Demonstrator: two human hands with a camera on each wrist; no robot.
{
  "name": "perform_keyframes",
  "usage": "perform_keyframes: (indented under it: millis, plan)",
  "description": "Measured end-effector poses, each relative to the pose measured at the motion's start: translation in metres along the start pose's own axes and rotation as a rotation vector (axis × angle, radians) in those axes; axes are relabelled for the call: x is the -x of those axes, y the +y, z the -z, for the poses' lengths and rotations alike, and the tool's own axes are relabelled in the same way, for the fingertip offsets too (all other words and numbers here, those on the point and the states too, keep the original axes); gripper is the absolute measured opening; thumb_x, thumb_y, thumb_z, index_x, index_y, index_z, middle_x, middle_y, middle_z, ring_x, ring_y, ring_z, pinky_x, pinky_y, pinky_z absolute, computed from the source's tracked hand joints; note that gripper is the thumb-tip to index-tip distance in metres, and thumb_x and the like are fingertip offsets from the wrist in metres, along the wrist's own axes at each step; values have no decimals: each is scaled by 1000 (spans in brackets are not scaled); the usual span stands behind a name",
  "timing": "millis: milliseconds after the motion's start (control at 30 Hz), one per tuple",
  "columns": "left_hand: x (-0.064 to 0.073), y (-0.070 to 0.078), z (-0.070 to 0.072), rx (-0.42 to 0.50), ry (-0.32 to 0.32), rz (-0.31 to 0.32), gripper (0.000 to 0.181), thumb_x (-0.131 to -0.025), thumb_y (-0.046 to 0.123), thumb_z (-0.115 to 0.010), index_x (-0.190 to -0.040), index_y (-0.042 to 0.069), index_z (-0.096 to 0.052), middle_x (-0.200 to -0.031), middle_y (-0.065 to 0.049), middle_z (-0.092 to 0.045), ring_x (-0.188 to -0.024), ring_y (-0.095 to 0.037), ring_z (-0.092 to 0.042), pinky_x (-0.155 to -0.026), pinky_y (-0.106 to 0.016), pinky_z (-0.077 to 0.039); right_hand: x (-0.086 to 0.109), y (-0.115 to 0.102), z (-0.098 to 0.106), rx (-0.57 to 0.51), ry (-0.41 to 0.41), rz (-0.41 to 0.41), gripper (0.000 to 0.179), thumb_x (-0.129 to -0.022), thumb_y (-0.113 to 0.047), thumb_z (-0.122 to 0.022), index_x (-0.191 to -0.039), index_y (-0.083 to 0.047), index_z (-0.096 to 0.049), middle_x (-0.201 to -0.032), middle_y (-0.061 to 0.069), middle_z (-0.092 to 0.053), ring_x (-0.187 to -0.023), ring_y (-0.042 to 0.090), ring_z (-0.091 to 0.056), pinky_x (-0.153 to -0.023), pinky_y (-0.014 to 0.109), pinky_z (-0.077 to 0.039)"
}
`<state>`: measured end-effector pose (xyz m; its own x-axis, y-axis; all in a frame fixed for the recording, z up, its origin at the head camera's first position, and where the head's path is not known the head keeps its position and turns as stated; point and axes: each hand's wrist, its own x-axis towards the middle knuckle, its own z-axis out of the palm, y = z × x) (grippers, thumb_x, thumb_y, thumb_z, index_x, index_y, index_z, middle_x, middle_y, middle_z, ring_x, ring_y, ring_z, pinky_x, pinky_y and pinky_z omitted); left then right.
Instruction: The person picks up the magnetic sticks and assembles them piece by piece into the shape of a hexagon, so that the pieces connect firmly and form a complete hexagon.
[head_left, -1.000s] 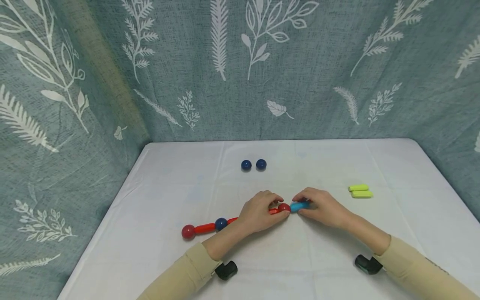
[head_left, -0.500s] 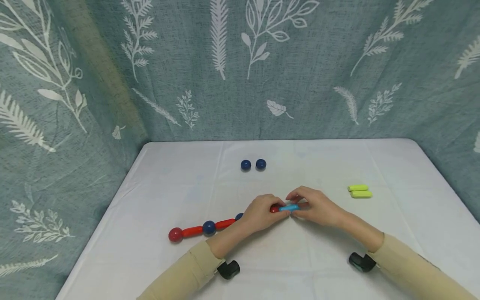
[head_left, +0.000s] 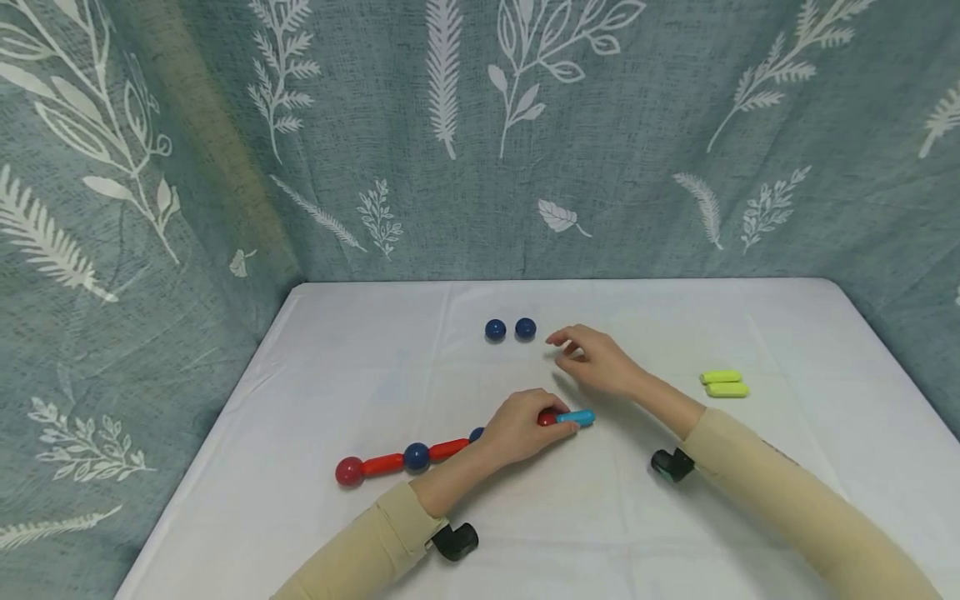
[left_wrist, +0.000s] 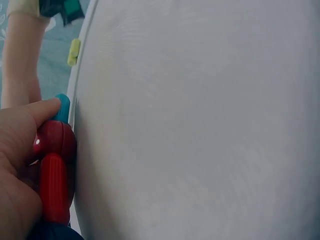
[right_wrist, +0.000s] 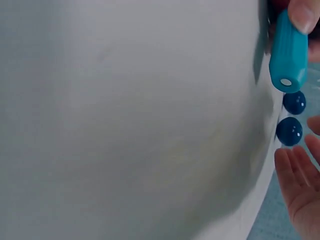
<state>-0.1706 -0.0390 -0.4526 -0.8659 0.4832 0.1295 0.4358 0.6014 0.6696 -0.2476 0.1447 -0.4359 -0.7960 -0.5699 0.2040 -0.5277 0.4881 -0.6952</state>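
Note:
A chain of red rods (head_left: 383,464) and red and dark blue balls lies slantwise on the table, partly hidden behind my left hand (head_left: 517,429). That hand grips the chain's right end, where a red ball (left_wrist: 55,137) joins a light blue rod (head_left: 577,418); the thumb lies against the rod. The rod's free end, with a pale round spot, faces the right wrist view. My right hand (head_left: 596,358) is raised over the table holding nothing, its fingers loosely bent. Just left of its fingertips sit two dark blue balls (head_left: 525,330), apart from it.
Two yellow-green rods (head_left: 725,383) lie side by side at the right. A white cloth covers the table (head_left: 360,350), and a leaf-patterned grey-green curtain (head_left: 465,225) stands behind it and at the sides.
The chain and my left hand shifted left, and the light blue rod now sits against the red ball. My right hand let go of the rod and moved up towards the dark blue balls.

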Motion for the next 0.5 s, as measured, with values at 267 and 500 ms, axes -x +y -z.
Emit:
perform_keyframes:
  millis: [267, 500]
  plan:
    - [0, 0, 0, 1, 7, -16, 20, -89, 29, -73, -97, 11, -74, -88, 3, -68, -79, -8, -57, -70, -19, -45, -36, 0, -7, 129, -58, 39, 45, -95, -8, -60, -138, 0, -49, -140, 24, -44, -128, 39, -43, -103, 52, -39]
    - [1, -1, 0, -16, 22, -41, 19, -88, 28, -74, -96, 11, -75, -88, 2, -68, -79, -8, -58, -72, -20, -45, -50, -3, -10, 192, -78, 64, 44, -94, -5, -58, -138, -1, -49, -143, 24, -42, -133, 41, -39, -109, 53, -30]
